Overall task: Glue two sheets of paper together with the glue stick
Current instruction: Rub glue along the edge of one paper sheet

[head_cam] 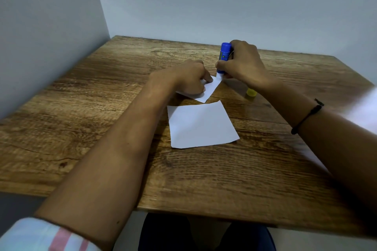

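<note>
The left hand [188, 76] presses the far paper [208, 89] flat to steady it; at 3 o'clock the right hand [242, 61] grips the glue stick [224, 57] upright on its corner

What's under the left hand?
The left hand presses a small white sheet flat on the table. Only the sheet's right part shows; the rest is hidden under the hand.

glue stick [224, 55] label blurred, nothing readable anywhere

left sleeve [51, 236]: pale blue with pink stripes, pushed up
right wrist: thin black cord bracelet [307, 117]
legs: dark trousers [163, 234]
</note>
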A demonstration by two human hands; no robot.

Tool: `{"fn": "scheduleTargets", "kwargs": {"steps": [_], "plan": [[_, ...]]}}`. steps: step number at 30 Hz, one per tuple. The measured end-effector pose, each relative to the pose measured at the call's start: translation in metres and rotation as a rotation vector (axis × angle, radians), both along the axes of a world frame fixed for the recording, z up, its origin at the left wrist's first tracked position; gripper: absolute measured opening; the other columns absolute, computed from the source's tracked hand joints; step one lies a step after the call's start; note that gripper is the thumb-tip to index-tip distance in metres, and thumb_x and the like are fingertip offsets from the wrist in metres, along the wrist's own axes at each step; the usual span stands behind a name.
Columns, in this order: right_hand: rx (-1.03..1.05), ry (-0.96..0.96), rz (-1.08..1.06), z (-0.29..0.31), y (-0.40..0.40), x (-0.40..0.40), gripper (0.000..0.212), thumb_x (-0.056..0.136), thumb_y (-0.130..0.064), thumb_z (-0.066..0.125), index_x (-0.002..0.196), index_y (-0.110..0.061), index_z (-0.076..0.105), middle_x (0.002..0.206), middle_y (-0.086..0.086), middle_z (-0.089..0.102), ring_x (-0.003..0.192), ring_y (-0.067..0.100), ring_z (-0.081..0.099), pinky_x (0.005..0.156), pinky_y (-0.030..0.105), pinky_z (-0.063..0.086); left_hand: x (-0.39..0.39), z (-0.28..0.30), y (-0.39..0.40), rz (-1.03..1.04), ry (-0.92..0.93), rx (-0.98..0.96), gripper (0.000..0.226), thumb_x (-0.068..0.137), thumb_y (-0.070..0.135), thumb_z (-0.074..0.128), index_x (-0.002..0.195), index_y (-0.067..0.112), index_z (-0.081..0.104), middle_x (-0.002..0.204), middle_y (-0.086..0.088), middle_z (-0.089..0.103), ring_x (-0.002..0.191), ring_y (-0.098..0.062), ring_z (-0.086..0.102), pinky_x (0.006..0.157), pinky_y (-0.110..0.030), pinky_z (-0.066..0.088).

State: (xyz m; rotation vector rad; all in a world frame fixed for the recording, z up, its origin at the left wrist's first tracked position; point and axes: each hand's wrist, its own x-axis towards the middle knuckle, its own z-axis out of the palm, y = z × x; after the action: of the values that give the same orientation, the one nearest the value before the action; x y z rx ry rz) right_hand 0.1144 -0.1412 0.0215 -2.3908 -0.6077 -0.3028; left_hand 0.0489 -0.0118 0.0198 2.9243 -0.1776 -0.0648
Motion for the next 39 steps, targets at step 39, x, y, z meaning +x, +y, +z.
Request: {"fn": "scheduleTargets", "kwargs": {"steps": [39], "plan": [[0.127, 0.085, 0.225, 0.008, -0.010, -0.067, 0.030, 0.071, -0.015, 0.069, 0.095, -0.010, 0.051, 0.070, 0.002, 0.056, 0.071, 0.025, 0.057, 0.070, 0.039, 0.053, -0.007, 0.001, 0.008, 0.090, 0.058, -0.144, 0.019, 0.080, 0.027, 0.053, 0.094, 0.022, 0.064, 0.104, -0.002, 0.053, 0.100, -0.026, 0.054, 0.085, -0.034, 0.043]]}}
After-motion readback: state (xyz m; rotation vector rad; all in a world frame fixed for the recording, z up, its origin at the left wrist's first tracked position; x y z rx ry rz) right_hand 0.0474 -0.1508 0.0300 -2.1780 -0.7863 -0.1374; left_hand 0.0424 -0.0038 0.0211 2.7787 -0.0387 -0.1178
